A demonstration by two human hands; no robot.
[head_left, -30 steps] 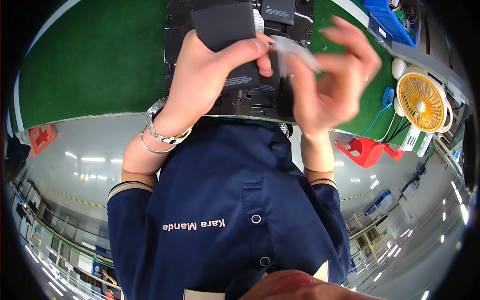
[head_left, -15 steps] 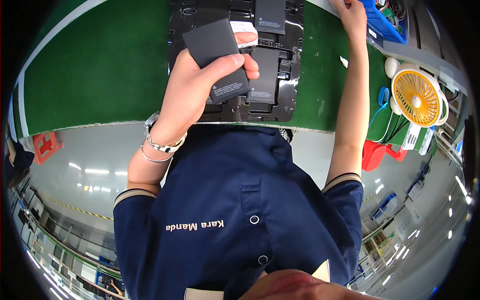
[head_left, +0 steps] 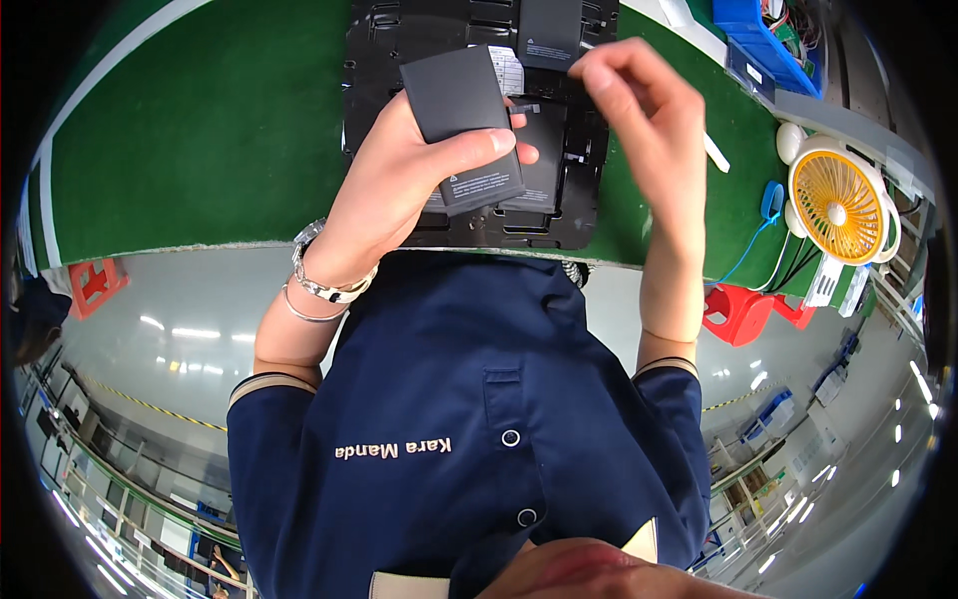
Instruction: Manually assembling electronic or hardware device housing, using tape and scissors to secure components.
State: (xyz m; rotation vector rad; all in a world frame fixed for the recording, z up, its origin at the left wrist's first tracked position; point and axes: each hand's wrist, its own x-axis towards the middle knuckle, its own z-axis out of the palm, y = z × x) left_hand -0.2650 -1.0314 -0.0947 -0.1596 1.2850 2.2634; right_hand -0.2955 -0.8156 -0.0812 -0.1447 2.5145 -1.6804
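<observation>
Fan (head_left: pixel 839 205), blue bin (head_left: pixel 786 62) with wires (head_left: pixel 773 10) at right. Black tray (head_left: pixel 399 30) holds dark packs (head_left: pixel 551 32), partly blocked by left hand (head_left: pixel 389 165) gripping flat pack (head_left: pixel 457 105); right hand (head_left: pixel 649 110) grip: can't tell.

We see a smooth, matt black battery (head_left: pixel 459 92), a glossy black plastic tray (head_left: pixel 571 222), a matt green tabletop (head_left: pixel 200 150), possibly rubber, and a shiny metal bracelet (head_left: pixel 331 294).

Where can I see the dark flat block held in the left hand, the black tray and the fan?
Dark flat block (head_left: pixel 459 102): head view, on its broad face.
Black tray (head_left: pixel 391 60): head view, on its bare left part.
Fan (head_left: pixel 837 214): head view, on the centre of its front.
</observation>
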